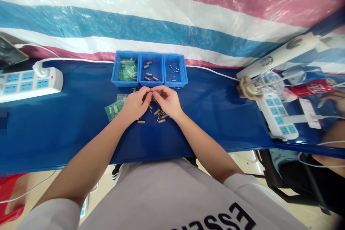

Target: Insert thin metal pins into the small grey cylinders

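The left hand [136, 105] and right hand [169, 103] meet fingertip to fingertip over the surface [207, 115], just in front of three blue bins standing side by side. In each grip the thumb and forefinger are drawn together at the tips; something small may sit between them, but the fingers hide it and I cannot tell what, if anything, is pinched. Metal pieces [162, 117] lie loose on the surface, in a jumble below and between the hands, mostly toward the right one. A green packet [114, 110] lies beside the left hand. The left bin [125, 84] holds green packets, the middle bin [151, 84] several short grey cylinders [149, 74], and the right bin [175, 84] thin pins [174, 69]. Well to the right, a power strip [272, 122] lies near a red can [312, 88].
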### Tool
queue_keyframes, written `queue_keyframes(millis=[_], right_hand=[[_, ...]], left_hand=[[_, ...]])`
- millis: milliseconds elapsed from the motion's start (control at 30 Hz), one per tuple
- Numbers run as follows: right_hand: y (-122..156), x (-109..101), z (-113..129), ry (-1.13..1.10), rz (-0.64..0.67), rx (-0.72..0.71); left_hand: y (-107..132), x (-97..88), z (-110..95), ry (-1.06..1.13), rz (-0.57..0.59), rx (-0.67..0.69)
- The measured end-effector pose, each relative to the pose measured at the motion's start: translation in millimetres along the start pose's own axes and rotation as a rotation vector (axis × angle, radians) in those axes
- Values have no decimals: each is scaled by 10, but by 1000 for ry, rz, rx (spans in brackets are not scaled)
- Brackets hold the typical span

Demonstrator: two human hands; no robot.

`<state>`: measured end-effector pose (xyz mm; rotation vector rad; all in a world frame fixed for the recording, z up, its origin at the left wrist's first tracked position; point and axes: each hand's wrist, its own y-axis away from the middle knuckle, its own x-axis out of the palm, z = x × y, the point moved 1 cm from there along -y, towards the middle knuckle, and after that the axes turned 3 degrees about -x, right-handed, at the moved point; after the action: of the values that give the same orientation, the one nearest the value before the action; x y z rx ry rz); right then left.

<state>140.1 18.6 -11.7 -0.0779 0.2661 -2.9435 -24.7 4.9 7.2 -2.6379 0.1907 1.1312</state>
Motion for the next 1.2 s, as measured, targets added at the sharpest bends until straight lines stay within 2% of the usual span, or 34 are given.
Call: queue_keyframes(millis=[667, 1000, 1200], right_hand=[[-3, -5, -25, 28, 19, 24], [22, 9, 28, 101, 86, -16], [17, 10, 12, 103, 73, -13]], left_hand=[[-1, 4, 8, -34, 19, -10], [-15, -13, 50, -128, -68, -36], [-12, -7, 26, -127, -31, -64]])
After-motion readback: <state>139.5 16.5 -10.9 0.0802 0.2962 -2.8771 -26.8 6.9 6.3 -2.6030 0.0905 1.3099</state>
